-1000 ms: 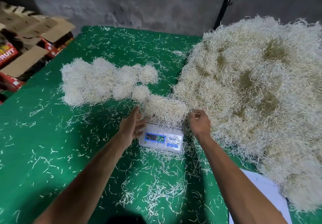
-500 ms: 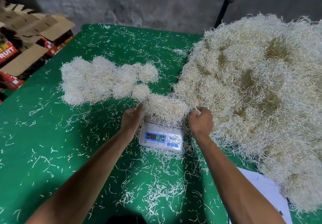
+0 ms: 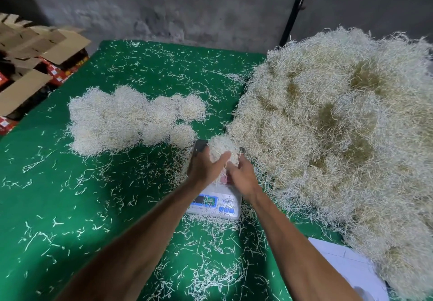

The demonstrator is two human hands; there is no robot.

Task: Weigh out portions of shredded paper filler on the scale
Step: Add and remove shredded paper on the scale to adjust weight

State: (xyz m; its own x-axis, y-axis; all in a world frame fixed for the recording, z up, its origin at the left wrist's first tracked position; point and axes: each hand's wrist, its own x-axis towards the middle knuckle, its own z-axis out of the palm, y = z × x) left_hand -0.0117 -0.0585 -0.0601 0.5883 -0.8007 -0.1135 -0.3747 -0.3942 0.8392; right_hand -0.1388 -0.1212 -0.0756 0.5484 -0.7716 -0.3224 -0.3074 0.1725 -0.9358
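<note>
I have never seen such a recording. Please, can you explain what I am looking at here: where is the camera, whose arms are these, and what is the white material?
The camera sits on a person's head and looks down, so the two bare arms are that person's own. No robot is here. The left hand and right hand together hold a clump of shredded paper above a small scale. The scale stands on a green table. At the right lies the big pile of shredded paper; at the left lie rounded portions, seemingly already weighed. Loose strands are scattered everywhere. Cardboard boxes stand beyond the left edge.
</note>
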